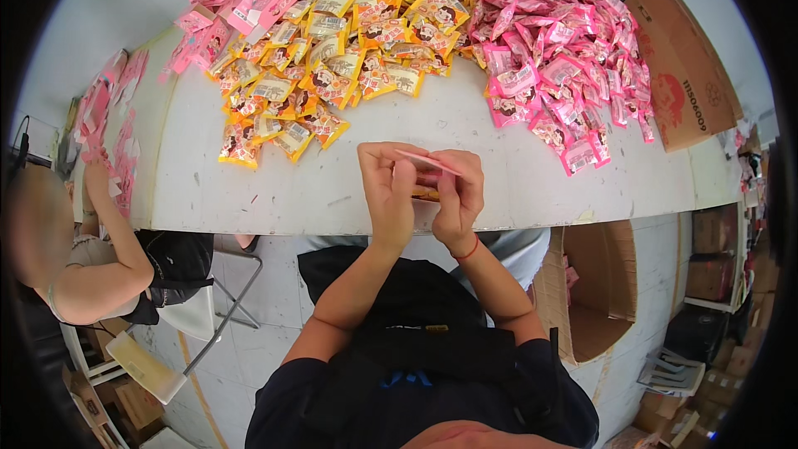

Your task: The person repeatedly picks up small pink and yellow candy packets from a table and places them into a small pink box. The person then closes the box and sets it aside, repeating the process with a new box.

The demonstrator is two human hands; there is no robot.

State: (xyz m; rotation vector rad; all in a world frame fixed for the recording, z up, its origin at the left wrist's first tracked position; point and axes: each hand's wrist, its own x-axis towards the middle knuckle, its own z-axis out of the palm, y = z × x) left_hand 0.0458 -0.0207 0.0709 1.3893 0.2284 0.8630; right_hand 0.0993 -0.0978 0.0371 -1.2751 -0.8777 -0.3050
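Above the table's front edge, my left hand (388,193) and my right hand (460,196) grip a small pink cardboard box (430,161) from both sides. Its flap stands up at the far side, and my thumbs are at the opening. Inside, a yellow packet (426,193) and something pink show; the rest of the contents is hidden by my fingers. Beyond my hands lie a heap of yellow snack packets (336,78) and, to its right, a heap of pink snack packets (517,75).
Pink printed boxes (268,0) are stacked at the back left of the white table (299,193). A large brown carton (682,75) stands at the right end. An open carton (598,287) sits on the floor at my right. Another person (100,255) works on the left, beside a folding chair (187,318).
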